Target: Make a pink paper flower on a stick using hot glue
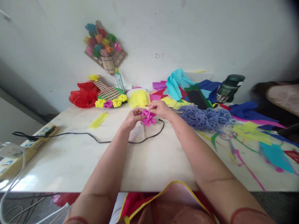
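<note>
Both my hands meet over the middle of the white table point(70, 161), far from me. They hold a pink paper flower point(148, 118) between them. My left hand point(132, 118) curls round its left side with the fingers closed on it. From above and the right, my right hand point(160, 109) pinches the top of the petals. A black cable point(102, 141) runs under the flower and off to the left.
A power strip point(28, 146) lies at the left edge. A yellow paper strip point(99, 120), a red bag point(84, 95), a woven paper piece with flowers point(109, 96), a purple string heap point(205, 117), coloured paper scraps point(254, 129), a dark green jar point(230, 88) and a black phone point(197, 99) crowd the back and right.
</note>
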